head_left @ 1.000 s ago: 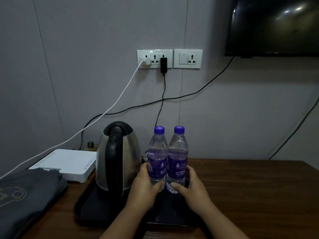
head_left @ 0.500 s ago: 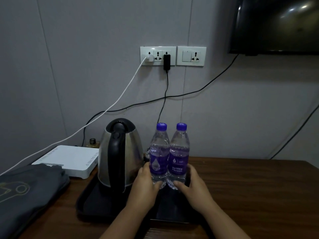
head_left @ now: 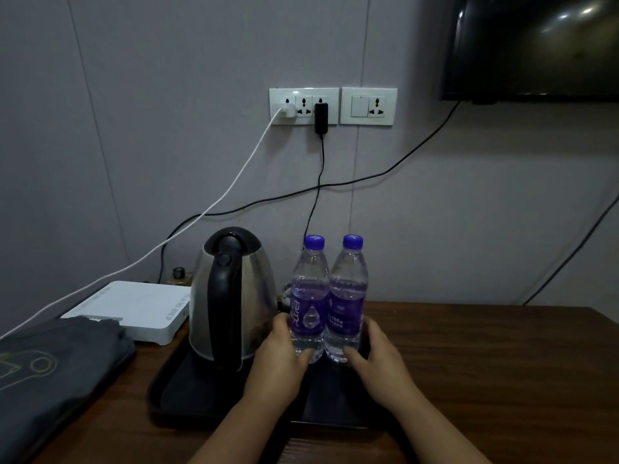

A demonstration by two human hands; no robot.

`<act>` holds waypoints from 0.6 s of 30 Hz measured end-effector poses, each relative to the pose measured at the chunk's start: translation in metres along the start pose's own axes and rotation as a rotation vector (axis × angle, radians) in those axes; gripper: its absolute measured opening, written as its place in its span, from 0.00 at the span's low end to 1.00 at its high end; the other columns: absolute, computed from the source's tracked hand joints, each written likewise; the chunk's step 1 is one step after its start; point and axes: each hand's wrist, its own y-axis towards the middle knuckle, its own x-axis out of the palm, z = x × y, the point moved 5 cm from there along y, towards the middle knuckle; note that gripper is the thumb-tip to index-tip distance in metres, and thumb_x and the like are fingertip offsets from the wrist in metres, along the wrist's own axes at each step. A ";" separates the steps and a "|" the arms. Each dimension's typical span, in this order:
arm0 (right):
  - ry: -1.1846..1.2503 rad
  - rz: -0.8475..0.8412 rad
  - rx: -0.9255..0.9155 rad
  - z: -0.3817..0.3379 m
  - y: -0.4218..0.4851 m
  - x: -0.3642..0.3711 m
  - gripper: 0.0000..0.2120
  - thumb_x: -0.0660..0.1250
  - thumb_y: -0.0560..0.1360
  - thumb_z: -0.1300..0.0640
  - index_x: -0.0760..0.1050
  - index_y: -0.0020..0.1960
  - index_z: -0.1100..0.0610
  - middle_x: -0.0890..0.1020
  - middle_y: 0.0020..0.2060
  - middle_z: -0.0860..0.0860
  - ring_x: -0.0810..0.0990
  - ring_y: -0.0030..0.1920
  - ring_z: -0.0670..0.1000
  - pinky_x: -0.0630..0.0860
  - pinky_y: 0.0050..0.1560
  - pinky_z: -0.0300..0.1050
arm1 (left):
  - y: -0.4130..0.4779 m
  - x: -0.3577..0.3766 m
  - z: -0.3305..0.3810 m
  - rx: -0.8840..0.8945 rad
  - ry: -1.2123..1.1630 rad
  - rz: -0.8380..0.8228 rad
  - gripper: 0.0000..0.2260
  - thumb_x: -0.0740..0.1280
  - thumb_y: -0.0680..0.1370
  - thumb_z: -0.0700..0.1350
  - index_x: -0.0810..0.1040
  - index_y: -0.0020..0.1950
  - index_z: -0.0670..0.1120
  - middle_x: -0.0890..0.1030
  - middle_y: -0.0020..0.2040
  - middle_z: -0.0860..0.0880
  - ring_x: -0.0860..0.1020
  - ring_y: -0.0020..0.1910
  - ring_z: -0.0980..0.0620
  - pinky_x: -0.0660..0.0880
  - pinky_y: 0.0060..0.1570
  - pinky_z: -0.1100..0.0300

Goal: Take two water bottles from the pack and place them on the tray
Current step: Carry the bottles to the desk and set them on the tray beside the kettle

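Dim grey wall backs our wooden counter (head_left: 485,363), where the two bottles (head_left: 310,296) stand upright, touching each other, on the black tray (head_left: 187,393). Our left hand (head_left: 278,360) wraps its fingers (head_left: 303,356) round the left bottle's base; our right hand (head_left: 375,356) grips the right bottle (head_left: 348,296) the same way. We judge this the placing step, nearly done: next we need only let go and draw back without tipping them. Just left of our left fingers sits the kettle (head_left: 231,296), close enough to bump. Beyond it lie a white box (head_left: 134,306) and folded cloth (head_left: 57,366); above, sockets (head_left: 303,106) with trailing cables, and a screen (head_left: 536,45).
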 end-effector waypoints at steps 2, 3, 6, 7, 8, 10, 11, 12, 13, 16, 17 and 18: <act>-0.013 0.034 0.023 0.002 0.002 0.000 0.31 0.74 0.75 0.48 0.65 0.74 0.40 0.74 0.69 0.41 0.72 0.68 0.44 0.71 0.66 0.45 | 0.001 0.000 0.000 0.007 0.025 0.037 0.25 0.78 0.73 0.45 0.68 0.64 0.52 0.83 0.58 0.53 0.82 0.56 0.55 0.75 0.50 0.64; -0.021 0.041 0.026 0.002 0.003 0.001 0.34 0.75 0.74 0.48 0.64 0.75 0.42 0.73 0.69 0.41 0.72 0.66 0.43 0.70 0.66 0.45 | 0.001 -0.001 0.001 0.016 0.033 0.051 0.25 0.78 0.73 0.46 0.69 0.64 0.52 0.82 0.59 0.53 0.82 0.57 0.54 0.75 0.51 0.63; -0.047 0.033 -0.001 0.002 0.005 0.003 0.36 0.76 0.73 0.47 0.62 0.74 0.36 0.70 0.60 0.35 0.71 0.58 0.37 0.69 0.60 0.41 | 0.000 -0.002 0.005 0.061 0.065 0.053 0.32 0.78 0.72 0.45 0.68 0.72 0.49 0.79 0.64 0.50 0.79 0.62 0.51 0.77 0.59 0.55; -0.055 0.025 -0.014 0.002 0.005 0.004 0.34 0.76 0.73 0.46 0.62 0.71 0.30 0.69 0.57 0.32 0.71 0.55 0.35 0.68 0.59 0.40 | 0.000 -0.002 0.006 0.069 0.085 0.043 0.34 0.78 0.73 0.46 0.66 0.75 0.49 0.77 0.65 0.49 0.78 0.63 0.51 0.77 0.61 0.53; -0.059 0.015 -0.021 0.002 0.005 0.004 0.31 0.75 0.73 0.45 0.62 0.66 0.25 0.68 0.56 0.31 0.71 0.54 0.34 0.68 0.58 0.39 | 0.000 -0.001 0.007 0.075 0.109 0.036 0.34 0.77 0.73 0.46 0.65 0.76 0.49 0.77 0.64 0.48 0.77 0.63 0.50 0.76 0.61 0.52; -0.052 0.005 -0.017 0.000 0.002 0.003 0.27 0.71 0.71 0.40 0.60 0.60 0.18 0.68 0.58 0.31 0.72 0.56 0.34 0.70 0.58 0.40 | -0.002 -0.001 0.008 0.077 0.146 0.032 0.30 0.76 0.74 0.47 0.68 0.73 0.50 0.76 0.60 0.48 0.78 0.59 0.50 0.76 0.59 0.55; -0.045 0.003 -0.015 -0.001 0.001 0.003 0.26 0.68 0.70 0.38 0.59 0.58 0.16 0.68 0.58 0.30 0.72 0.57 0.34 0.70 0.58 0.41 | -0.002 -0.001 0.008 0.074 0.158 0.032 0.27 0.76 0.74 0.47 0.70 0.71 0.50 0.76 0.59 0.48 0.79 0.58 0.50 0.76 0.57 0.57; -0.035 0.002 -0.017 -0.002 0.001 0.002 0.26 0.67 0.69 0.37 0.59 0.57 0.14 0.68 0.58 0.28 0.71 0.57 0.32 0.70 0.58 0.41 | -0.003 -0.001 0.008 0.070 0.165 0.032 0.26 0.76 0.74 0.47 0.70 0.69 0.51 0.76 0.58 0.49 0.79 0.57 0.50 0.75 0.54 0.60; -0.025 0.002 -0.017 -0.002 0.001 0.002 0.26 0.67 0.69 0.37 0.58 0.56 0.13 0.68 0.57 0.25 0.70 0.56 0.31 0.70 0.58 0.41 | -0.004 -0.001 0.008 0.070 0.163 0.029 0.24 0.75 0.74 0.47 0.71 0.68 0.51 0.77 0.58 0.50 0.79 0.56 0.51 0.73 0.52 0.62; -0.003 0.011 -0.001 0.000 0.000 0.000 0.27 0.71 0.74 0.42 0.62 0.63 0.21 0.73 0.59 0.29 0.72 0.59 0.35 0.71 0.60 0.42 | -0.004 0.000 0.007 0.067 0.118 0.014 0.22 0.75 0.74 0.46 0.71 0.65 0.54 0.81 0.55 0.55 0.81 0.52 0.55 0.72 0.47 0.64; -0.001 0.023 0.014 0.002 0.000 -0.001 0.29 0.73 0.74 0.44 0.63 0.68 0.27 0.75 0.62 0.34 0.72 0.61 0.38 0.71 0.61 0.42 | -0.004 0.000 0.006 0.060 0.108 0.012 0.22 0.75 0.74 0.46 0.70 0.65 0.54 0.82 0.53 0.57 0.81 0.49 0.57 0.71 0.46 0.64; -0.003 0.040 0.027 0.002 0.001 -0.001 0.30 0.74 0.74 0.46 0.64 0.71 0.34 0.76 0.64 0.37 0.73 0.63 0.40 0.72 0.62 0.44 | -0.005 0.000 0.006 0.058 0.105 0.012 0.23 0.75 0.74 0.46 0.70 0.65 0.55 0.82 0.51 0.59 0.80 0.47 0.59 0.71 0.45 0.65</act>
